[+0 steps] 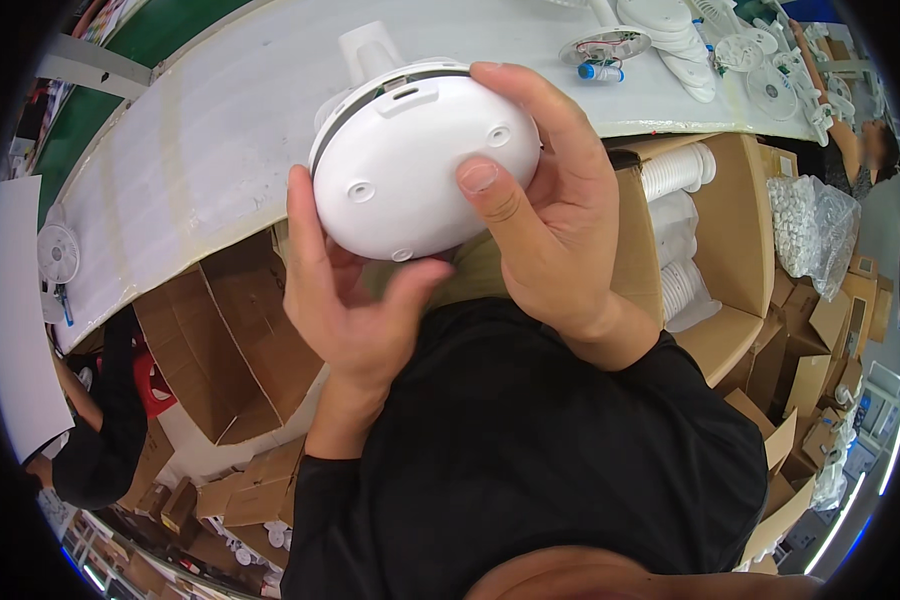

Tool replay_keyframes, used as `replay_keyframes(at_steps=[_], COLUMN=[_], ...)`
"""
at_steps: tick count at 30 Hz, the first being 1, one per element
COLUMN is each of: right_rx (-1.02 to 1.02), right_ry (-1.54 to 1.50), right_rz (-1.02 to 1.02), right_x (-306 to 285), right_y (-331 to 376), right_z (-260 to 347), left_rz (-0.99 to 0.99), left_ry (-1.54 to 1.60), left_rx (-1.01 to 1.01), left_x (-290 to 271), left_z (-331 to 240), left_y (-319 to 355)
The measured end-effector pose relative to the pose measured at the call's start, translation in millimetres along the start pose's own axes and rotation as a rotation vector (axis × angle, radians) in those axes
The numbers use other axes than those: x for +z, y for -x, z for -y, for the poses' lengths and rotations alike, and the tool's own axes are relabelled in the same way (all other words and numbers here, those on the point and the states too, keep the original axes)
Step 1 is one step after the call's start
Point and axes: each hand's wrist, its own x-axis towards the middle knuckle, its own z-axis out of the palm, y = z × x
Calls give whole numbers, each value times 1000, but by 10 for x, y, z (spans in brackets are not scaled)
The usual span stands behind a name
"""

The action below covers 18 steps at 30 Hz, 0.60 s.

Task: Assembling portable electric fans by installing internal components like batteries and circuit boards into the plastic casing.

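We have the white round casing clamped between both hands, held up in the air in front of the chest and just above the near edge of the desk. The left hand cups it from below, fingers up its left side and thumb pressed against its lower rim. The right hand wraps its right side, fingers curled over the top edge and thumb flat on the domed back.

The dark seam running round the upper left edge looks not fully closed, so we judge the step in hand to be pressing the two halves together. To do that well, we would squeeze evenly around the rim rather than at one spot, and keep our thumbs off the small round screw holes on the back.

Beyond the casing, a white stand rises just behind it on the desk. To the right of the casing sit open cardboard boxes with stacked white parts, and further along the desk lie more white fan parts.
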Motion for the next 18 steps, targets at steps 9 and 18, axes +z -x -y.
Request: replay_keyframes(at_steps=[9, 18], right_rx=[-37, 94], right_ry=[98, 28], right_rz=[71, 76], right_x=[-43, -29], right_y=[-54, -61], right_z=[-6, 34], left_rz=[71, 43], left_ry=[-374, -277], left_rx=[115, 50], left_x=[44, 47], left_z=[44, 54], left_y=[-15, -9])
